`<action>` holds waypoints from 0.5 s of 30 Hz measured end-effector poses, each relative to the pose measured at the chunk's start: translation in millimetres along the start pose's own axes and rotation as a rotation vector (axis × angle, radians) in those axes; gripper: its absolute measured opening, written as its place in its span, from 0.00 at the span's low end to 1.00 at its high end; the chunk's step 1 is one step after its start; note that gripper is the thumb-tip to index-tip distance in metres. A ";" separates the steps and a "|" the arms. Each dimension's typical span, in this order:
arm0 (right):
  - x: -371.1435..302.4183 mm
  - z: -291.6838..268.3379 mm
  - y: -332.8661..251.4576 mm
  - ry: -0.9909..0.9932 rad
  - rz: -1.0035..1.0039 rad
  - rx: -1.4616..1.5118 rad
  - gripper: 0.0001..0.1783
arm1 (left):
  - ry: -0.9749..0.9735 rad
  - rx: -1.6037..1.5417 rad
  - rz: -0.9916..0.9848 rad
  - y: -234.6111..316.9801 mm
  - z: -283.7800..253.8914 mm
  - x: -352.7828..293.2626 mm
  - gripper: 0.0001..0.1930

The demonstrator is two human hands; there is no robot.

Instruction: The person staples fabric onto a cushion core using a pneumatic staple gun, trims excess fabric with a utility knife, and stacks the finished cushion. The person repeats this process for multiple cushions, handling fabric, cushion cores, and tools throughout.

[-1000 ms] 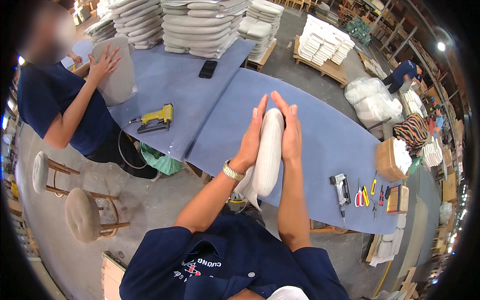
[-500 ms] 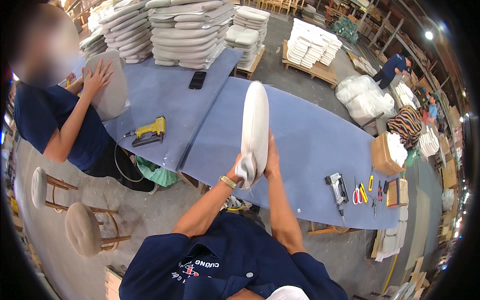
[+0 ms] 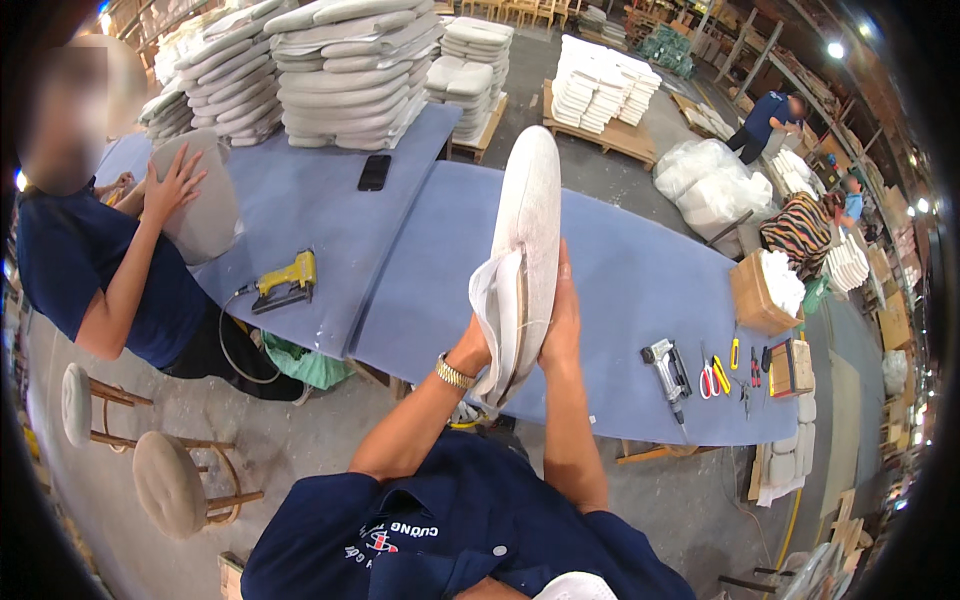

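A light grey upholstered seat cushion stands on edge between my two hands, above the blue-covered table. My right hand lies along its right face, fingers stretched upward and gripping it from that side. My left hand, below a gold wristwatch, grips the lower left side; its fingers are mostly hidden behind a loose flap of the cover fabric. At the near end the flap stands away from the cushion, showing a thin brownish edge inside.
A grey staple gun, red-handled scissors and a cardboard box sit at right. Left are a yellow staple gun, black phone and stacked cushions. A co-worker holds another cushion.
The cushion has turned and tipped in my hands, so its near end and the loose fabric flap show more openly. The co-worker's cushion has shifted slightly.
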State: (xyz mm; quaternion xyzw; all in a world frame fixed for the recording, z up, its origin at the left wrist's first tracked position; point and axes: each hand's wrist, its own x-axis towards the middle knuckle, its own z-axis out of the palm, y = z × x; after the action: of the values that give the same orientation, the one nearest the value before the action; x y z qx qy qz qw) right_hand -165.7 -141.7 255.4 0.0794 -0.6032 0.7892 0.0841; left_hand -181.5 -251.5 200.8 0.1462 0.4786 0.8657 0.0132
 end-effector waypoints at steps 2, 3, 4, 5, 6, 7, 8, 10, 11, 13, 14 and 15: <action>0.6 -4.3 4.5 0.037 0.018 -0.016 0.41 | 0.027 -0.004 -0.028 0.9 4.8 -0.6 0.37; -1.7 -4.4 8.4 0.052 0.033 -0.019 0.41 | -0.017 -0.007 -0.017 -10.9 -5.7 -3.5 0.36; -1.1 -3.4 12.7 0.045 0.000 -0.036 0.41 | -0.057 -0.005 -0.006 -22.3 -17.5 -6.6 0.36; -1.6 -6.8 14.3 0.052 -0.031 -0.068 0.41 | -0.107 -0.016 0.000 -35.6 -24.9 -8.0 0.36; -3.0 -9.7 18.3 0.060 -0.058 -0.095 0.41 | -0.077 -0.060 -0.027 -41.4 -25.4 -9.5 0.36; -3.2 -11.5 19.7 0.073 -0.096 -0.148 0.41 | -0.083 -0.048 -0.022 -45.8 -27.8 -8.0 0.37; -1.2 -14.3 19.3 0.082 -0.117 -0.162 0.41 | -0.091 -0.037 -0.012 -50.2 -29.8 -3.6 0.37; 0.6 -21.7 24.1 0.099 -0.119 -0.161 0.41 | -0.165 0.091 0.054 -50.1 -29.7 -0.6 0.38; -1.3 -25.5 28.4 0.104 -0.098 -0.133 0.41 | -0.203 0.155 0.089 -49.2 -30.0 3.6 0.38; -4.7 -40.7 39.1 0.100 -0.010 0.008 0.42 | -0.253 0.280 0.127 -38.4 -19.3 6.3 0.39; -11.3 -52.3 45.1 0.090 0.048 0.161 0.42 | -0.274 0.344 0.134 -30.3 -9.5 7.3 0.39; -23.8 -64.0 52.2 0.083 0.111 0.334 0.42 | -0.290 0.410 0.138 -23.0 -1.4 5.4 0.39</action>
State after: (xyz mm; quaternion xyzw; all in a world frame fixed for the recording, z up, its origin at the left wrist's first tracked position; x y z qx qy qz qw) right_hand -156.0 -94.3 184.4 0.0264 -0.4632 0.8844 0.0508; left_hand -189.8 -239.3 182.3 0.3008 0.6260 0.7194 -0.0074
